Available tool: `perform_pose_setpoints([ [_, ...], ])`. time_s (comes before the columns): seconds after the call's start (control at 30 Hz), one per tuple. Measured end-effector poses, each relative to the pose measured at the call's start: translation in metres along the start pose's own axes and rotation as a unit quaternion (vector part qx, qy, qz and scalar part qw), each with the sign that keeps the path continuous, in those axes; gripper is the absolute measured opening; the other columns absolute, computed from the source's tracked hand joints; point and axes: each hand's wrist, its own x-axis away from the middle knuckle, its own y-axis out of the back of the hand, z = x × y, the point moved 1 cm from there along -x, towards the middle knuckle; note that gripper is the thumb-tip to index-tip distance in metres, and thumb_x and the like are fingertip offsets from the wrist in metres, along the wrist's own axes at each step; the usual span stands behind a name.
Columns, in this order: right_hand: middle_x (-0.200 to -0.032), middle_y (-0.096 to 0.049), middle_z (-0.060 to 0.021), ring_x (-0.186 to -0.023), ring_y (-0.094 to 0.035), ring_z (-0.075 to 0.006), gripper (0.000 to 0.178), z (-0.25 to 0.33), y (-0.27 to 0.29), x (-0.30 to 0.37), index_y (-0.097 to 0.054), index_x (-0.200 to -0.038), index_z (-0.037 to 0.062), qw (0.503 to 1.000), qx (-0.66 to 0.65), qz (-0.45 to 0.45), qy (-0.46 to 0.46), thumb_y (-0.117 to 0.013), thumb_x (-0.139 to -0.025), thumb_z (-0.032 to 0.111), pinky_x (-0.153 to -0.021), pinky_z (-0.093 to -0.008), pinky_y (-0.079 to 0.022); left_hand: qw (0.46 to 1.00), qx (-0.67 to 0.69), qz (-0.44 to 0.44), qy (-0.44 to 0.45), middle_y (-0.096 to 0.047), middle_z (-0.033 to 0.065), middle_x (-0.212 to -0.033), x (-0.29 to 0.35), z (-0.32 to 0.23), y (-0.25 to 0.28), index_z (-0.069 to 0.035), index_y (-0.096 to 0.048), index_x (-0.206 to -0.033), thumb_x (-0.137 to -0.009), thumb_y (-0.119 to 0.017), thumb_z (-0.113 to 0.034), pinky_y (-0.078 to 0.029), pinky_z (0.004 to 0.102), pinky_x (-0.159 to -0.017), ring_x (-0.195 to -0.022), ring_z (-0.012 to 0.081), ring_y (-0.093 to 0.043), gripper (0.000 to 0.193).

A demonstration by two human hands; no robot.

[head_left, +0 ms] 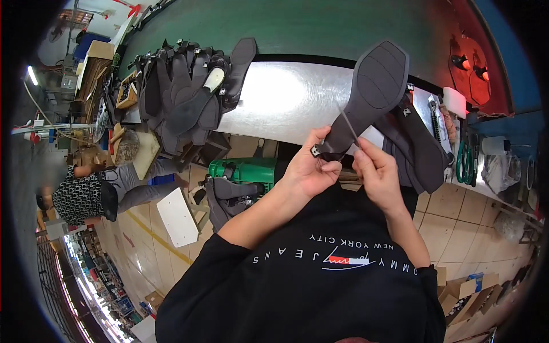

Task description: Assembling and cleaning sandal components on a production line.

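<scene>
My left hand (310,172) is closed round the strap end of a dark sandal (378,83). The sole's broad toe part points up and away from me, and curved lines cross its face. A shiny buckle (315,150) shows beside the left fingertips. In a pinch, my right hand (380,176) holds a thin, flat metal strip-like tool (347,124). The tool slants up across the narrow middle of the sole; whether it touches the sole I cannot tell. Further dark sandals (420,151) lie just right of my right hand.
A heap of dark sandals (183,86) covers the left part of the metal worktop (274,106). Behind it runs a green belt (320,26), with two soles (477,68) under red light at right. Green-handled scissors (466,163) lie far right. Another person (86,194) stands at left.
</scene>
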Motion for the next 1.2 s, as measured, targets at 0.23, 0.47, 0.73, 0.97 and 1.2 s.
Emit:
perform_pose_setpoints([
  [0.23,-0.068,-0.052,-0.0004,-0.054,-0.042,-0.0039,0.058,0.016,-0.008,0.013,-0.023,-0.152,0.0097,0.987,-0.040,0.111,-0.109,-0.048,-0.100,0.014,-0.048,-0.0175,-0.035,0.908,-0.265,-0.004,-0.324,-0.066,0.0020,-0.075,0.000,-0.003,-0.013,-0.006,-0.064,-0.085,-0.097,-0.055,-0.043,-0.037,0.0214,-0.045,-0.056,0.0068,-0.054,0.040],
  [0.47,-0.067,-0.050,-0.0023,-0.049,-0.039,-0.0058,0.050,0.016,-0.017,0.011,-0.032,-0.148,0.0102,0.954,-0.197,0.116,-0.194,-0.048,-0.100,0.016,-0.044,-0.0186,-0.031,0.807,-0.359,-0.002,-0.468,-0.065,0.0082,-0.069,-0.003,-0.004,-0.015,-0.001,-0.064,-0.070,-0.101,-0.036,-0.054,-0.048,0.0258,-0.065,-0.061,0.0124,-0.059,0.067],
  [0.73,-0.068,-0.061,-0.0061,-0.058,-0.059,-0.0129,0.013,0.025,-0.017,0.014,-0.063,-0.101,-0.0009,0.969,0.219,0.034,0.109,-0.056,-0.091,0.001,-0.053,-0.0284,-0.045,0.827,-0.319,-0.006,-0.463,-0.060,0.0050,-0.064,0.003,-0.012,-0.014,-0.003,-0.062,-0.064,-0.099,-0.029,-0.061,-0.036,0.0233,-0.047,-0.051,0.0083,-0.048,0.075],
  [0.97,-0.075,-0.062,-0.0133,-0.061,-0.062,-0.0278,0.009,0.015,-0.028,0.009,-0.063,-0.095,-0.0004,0.930,0.296,0.006,0.217,-0.060,-0.087,0.001,-0.055,-0.0336,-0.047,0.846,-0.303,-0.049,-0.436,-0.059,0.0043,-0.062,0.007,-0.006,-0.022,-0.004,-0.060,-0.061,-0.096,-0.027,-0.067,-0.036,0.0231,-0.046,-0.050,0.0089,-0.048,0.080],
  [1.2,-0.078,-0.065,-0.0109,-0.063,-0.063,-0.0272,0.011,0.025,-0.033,0.021,-0.063,-0.091,0.0020,0.931,0.286,0.036,0.224,-0.063,-0.080,0.000,-0.057,-0.0337,-0.050,0.955,-0.163,-0.041,-0.243,-0.055,0.0011,-0.061,-0.002,-0.021,-0.021,-0.010,-0.058,-0.072,-0.084,-0.046,-0.075,-0.039,0.0240,-0.047,-0.054,0.0120,-0.051,0.067],
])
